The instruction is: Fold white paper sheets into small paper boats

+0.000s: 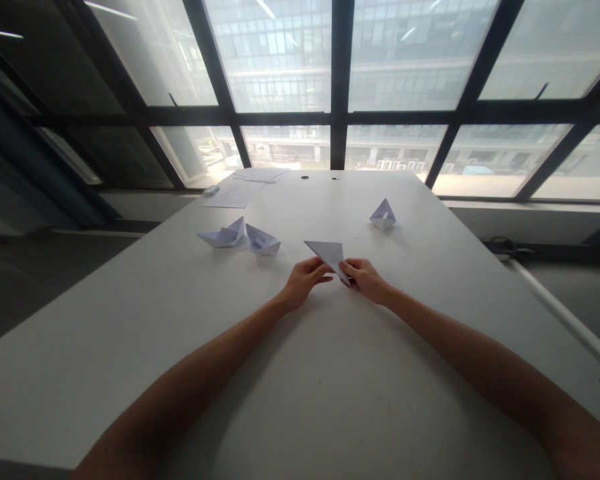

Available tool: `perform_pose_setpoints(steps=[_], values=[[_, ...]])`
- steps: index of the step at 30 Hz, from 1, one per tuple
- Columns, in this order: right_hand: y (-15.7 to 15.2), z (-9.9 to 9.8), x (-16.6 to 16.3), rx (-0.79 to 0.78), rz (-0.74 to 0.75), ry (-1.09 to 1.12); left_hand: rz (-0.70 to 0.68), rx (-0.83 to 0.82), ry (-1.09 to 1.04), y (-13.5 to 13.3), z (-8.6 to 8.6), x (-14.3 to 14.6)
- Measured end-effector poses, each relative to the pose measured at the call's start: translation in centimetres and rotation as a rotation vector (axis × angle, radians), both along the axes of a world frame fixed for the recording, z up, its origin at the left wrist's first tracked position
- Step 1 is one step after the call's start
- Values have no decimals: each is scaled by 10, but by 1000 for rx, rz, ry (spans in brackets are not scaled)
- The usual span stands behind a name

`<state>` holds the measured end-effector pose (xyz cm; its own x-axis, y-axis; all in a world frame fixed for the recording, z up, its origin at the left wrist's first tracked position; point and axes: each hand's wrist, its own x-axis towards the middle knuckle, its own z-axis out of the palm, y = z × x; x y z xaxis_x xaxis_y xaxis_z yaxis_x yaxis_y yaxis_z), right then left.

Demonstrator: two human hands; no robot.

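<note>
A white folded paper triangle (326,253) lies on the white table (300,373) just beyond my hands. My left hand (304,283) pinches its near left edge with fingers closed on it. On the other side, my right hand (365,279) grips the paper's near right corner, fingers pressed together on the fold. Both forearms stretch out over the table from the near edge.
Two finished paper boats (225,235) (263,241) sit side by side to the left, and a third paper boat (383,215) stands to the right. Flat sheets of paper (247,187) lie at the far left edge. Large windows (340,80) rise behind the table.
</note>
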<state>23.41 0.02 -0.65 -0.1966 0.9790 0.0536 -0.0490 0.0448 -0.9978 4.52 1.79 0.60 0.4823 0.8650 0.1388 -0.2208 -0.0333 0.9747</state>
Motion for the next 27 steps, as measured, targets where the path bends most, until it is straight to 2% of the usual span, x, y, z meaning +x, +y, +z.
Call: perform_pose_setpoints(steps=[4,7,9,12,14,16,20,24,27], values=[[0,-2,-3,-6,-29,-99,31,55,60,-1,1,1],[1,-4,-5,41,-141,-151,44,100,92,-2,1,1],[2,-5,-5,134,-290,-169,57,120,110,-2,1,2],[0,-4,-5,380,-465,-295,76,145,129,-2,1,3],[-3,-1,-6,508,-437,-397,78,167,139,-2,-1,4],[-7,1,-9,542,-347,-443,92,193,160,-2,-2,4],[-11,3,-12,506,-258,-439,159,296,265,-5,0,4],[-10,3,-11,464,-254,-393,187,423,376,-9,2,4],[-9,2,-10,444,-244,-359,194,454,402,-10,4,4]])
